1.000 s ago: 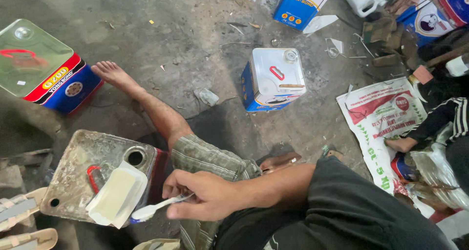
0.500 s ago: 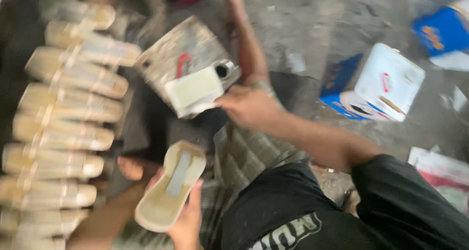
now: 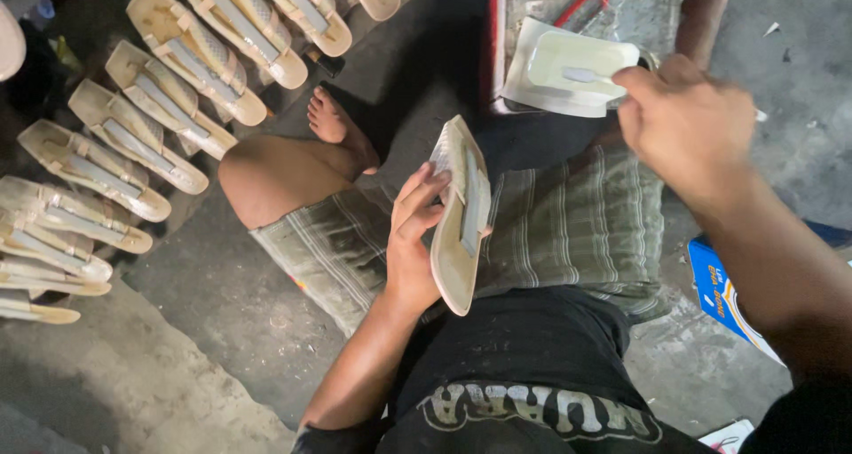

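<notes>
Left hand (image 3: 415, 241) clamped on a beige shoe sole (image 3: 461, 214), held on edge over the lap, fingers wrapped round its rim. Right hand (image 3: 688, 126) closed, above and to the right, at a white tray (image 3: 568, 72) resting on a metal can (image 3: 568, 1); can't tell what it pinches. Rows of matching soles (image 3: 169, 90) lie on the floor left of the left hand.

Beige shoe sole (image 3: 459, 232), green striped shorts (image 3: 568, 223), black shirt (image 3: 524, 365).
</notes>
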